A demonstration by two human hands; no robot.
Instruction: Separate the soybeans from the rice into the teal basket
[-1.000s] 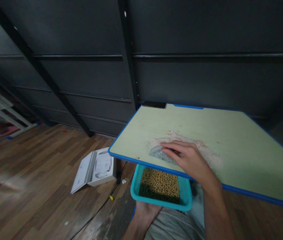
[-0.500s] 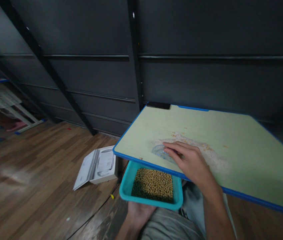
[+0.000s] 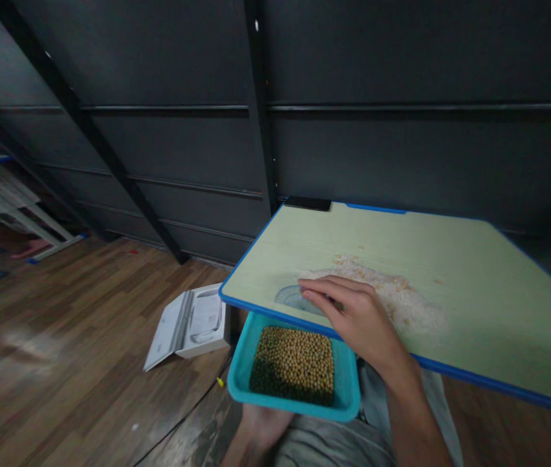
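Right hand [image 3: 353,306]: fingers pinched together on the protractor [image 3: 289,298], at the worktop's [image 3: 455,259] near edge. Pale grains [image 3: 416,308] heaped beyond, partly behind the hand. Left hand [image 3: 266,423] under the tub [image 3: 347,383] of beans [image 3: 299,362], below that edge; its fingers hidden, cannot tell how open.

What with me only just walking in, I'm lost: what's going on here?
A person's right hand holds a clear protractor by the near edge of a table, next to a spread of pale grains with yellowish bits among them. The left hand supports a turquoise tray from below, just under that edge. Tan beans and dark green ones lie in the tray. The pale grains are still on the tabletop.
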